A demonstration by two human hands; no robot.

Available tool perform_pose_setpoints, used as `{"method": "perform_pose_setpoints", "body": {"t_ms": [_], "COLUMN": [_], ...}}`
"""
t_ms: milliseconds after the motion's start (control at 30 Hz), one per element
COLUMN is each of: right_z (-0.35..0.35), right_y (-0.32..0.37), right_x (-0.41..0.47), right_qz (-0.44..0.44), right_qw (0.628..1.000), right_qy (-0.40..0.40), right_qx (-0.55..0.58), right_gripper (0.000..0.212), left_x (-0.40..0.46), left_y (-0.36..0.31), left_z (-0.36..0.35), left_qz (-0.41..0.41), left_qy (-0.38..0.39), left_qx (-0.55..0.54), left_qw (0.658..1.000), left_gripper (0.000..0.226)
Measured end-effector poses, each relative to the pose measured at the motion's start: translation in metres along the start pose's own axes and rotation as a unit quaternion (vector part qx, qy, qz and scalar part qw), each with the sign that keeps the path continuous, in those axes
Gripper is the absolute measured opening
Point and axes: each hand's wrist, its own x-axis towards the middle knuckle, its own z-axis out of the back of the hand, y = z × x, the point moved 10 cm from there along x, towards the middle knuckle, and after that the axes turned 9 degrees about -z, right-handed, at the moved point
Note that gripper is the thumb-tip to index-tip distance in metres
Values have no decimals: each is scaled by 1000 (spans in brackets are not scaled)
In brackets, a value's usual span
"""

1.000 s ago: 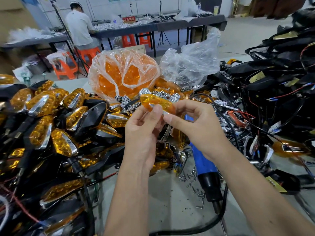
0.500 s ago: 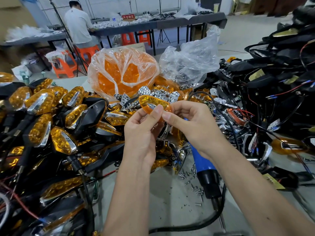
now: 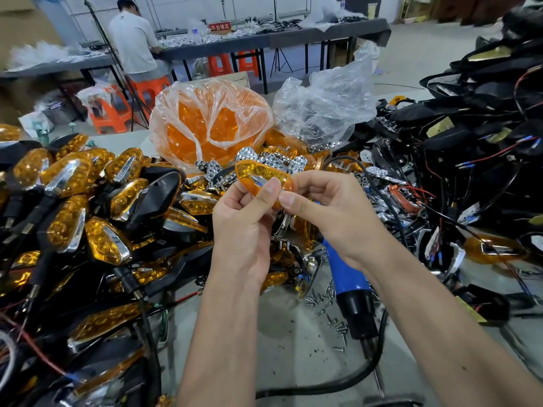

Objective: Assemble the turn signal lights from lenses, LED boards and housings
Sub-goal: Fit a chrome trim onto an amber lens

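- I hold one amber lens point(image 3: 261, 177) up in front of me, above the desk point(image 3: 293, 342), between the pile of finished lights point(image 3: 73, 207) on my left and the heap of black housings point(image 3: 484, 118) on my right.
- My left hand point(image 3: 244, 227) has a narrow grip on it, thumb pressing the face beside the chrome sliver point(image 3: 258, 181) set in the lens.
- My right hand point(image 3: 332, 210) pinches the other end, fingers curled round the edge.
- I judge the step to be seating that sliver into the lens; to do it well I press evenly with both thumbs, keeping the lens level so the insert goes in square.
- Whether it is fully seated I cannot tell; my thumbs cover part of it.
- The blue screwdriver point(image 3: 349, 283) and loose screws point(image 3: 329, 312) lie on the desk just below my right wrist, handy for closing up.
- The bag of lenses point(image 3: 211, 124) sits behind, near.
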Motion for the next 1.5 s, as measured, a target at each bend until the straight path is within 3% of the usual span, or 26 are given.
{"method": "perform_pose_setpoints", "body": {"t_ms": [200,400,533,600,733,867,1033,1133,1267,1367,1433,1500], "right_z": [-2,0,0,1,3,4,-10,-6,4,25,43,49], "right_y": [-1,-5,-7,-11,-15,7,34,41,48,50,46,41], "right_x": [-1,-2,-1,1,1,-3,-9,-10,-13,-12,-9,-5], "right_qz": [-2,-17,-24,-45,-53,28,124,136,171,168,141,109], "right_qw": [1000,999,1000,999,998,990,972,979,974,976,977,980], "right_qy": [18,8,3,1,29,77,80,44,-36,-118,-154,-152], "right_qx": [19,33,19,23,-35,-111,-184,-146,-146,-76,-45,-65], "right_gripper": [4,24,15,24,33,74,50,37,32,24,19,15], "left_x": [1,1,-1,-1,-11,-26,-33,-35,-38,-36,-24,-11], "left_y": [-1,-1,2,3,16,33,40,43,43,38,20,-6], "left_z": [-2,-1,-1,0,7,5,-1,-5,-15,-6,13,13], "left_qz": [0,0,17,29,128,258,304,323,348,334,251,119], "left_qy": [16,13,-1,-14,-104,-154,-132,-75,-33,-17,-19,11], "left_qx": [10,18,26,30,-19,-129,-148,-89,-113,12,199,325], "left_qw": [1000,1000,1000,999,986,945,932,939,930,942,947,938], "left_gripper": [17,27,22,24,41,33,45,52,46,50,55,42]}}
